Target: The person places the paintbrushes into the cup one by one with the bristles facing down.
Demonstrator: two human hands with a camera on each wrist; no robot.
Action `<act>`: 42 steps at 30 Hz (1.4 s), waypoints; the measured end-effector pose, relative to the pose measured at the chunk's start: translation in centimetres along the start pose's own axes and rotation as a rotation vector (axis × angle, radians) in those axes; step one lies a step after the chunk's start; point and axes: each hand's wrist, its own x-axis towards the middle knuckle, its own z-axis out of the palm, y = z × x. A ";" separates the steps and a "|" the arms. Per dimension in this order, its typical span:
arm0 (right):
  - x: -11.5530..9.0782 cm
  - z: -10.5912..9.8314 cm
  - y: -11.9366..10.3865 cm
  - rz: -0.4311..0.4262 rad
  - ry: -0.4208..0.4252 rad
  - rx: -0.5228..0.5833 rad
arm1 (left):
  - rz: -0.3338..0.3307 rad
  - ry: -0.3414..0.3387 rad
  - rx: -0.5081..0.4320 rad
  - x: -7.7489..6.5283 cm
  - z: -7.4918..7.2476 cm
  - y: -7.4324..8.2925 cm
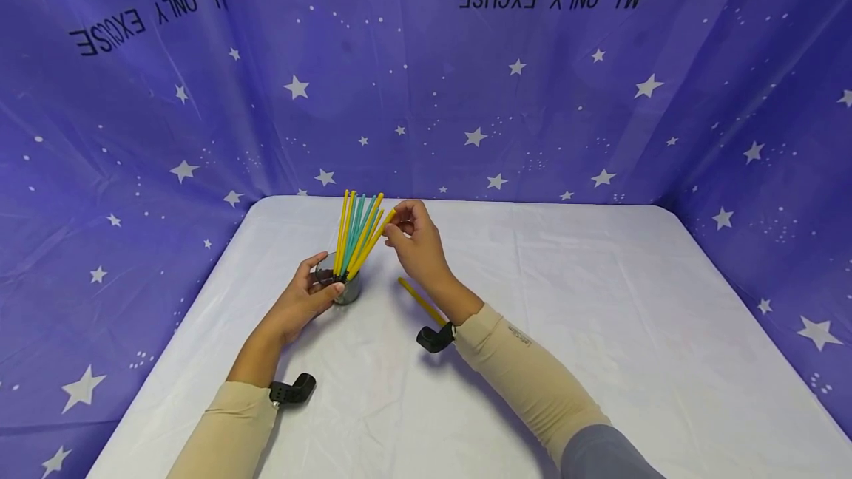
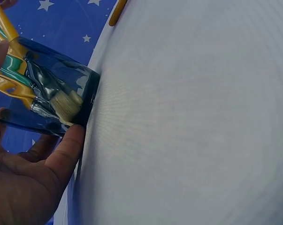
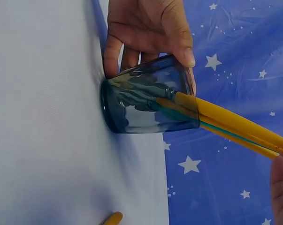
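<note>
A smoky clear glass [image 1: 349,293] stands on the table with several paintbrushes [image 2: 66,104] in it, bristles down and yellow and teal handles fanned out above the rim. My left hand [image 1: 301,307] holds the glass, thumb at the rim and fingers round its far side. On the right of the bundle, my right hand [image 1: 419,242] pinches the upper end of a yellow-handled paintbrush [image 1: 373,241] that leans out of the glass. In the right wrist view only the fingertips of that hand show at the edge.
A yellow handle [image 1: 421,301] lies on the white table [image 1: 599,316] below my right wrist, its near end hidden behind the black wrist camera [image 1: 435,338]. A purple star-printed curtain [image 1: 466,94] surrounds the table at the back and sides.
</note>
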 end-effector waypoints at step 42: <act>-0.7 -4.0 4.8 0.378 -0.668 -0.731 | 0.005 -0.002 -0.001 -0.1 0.2 0.1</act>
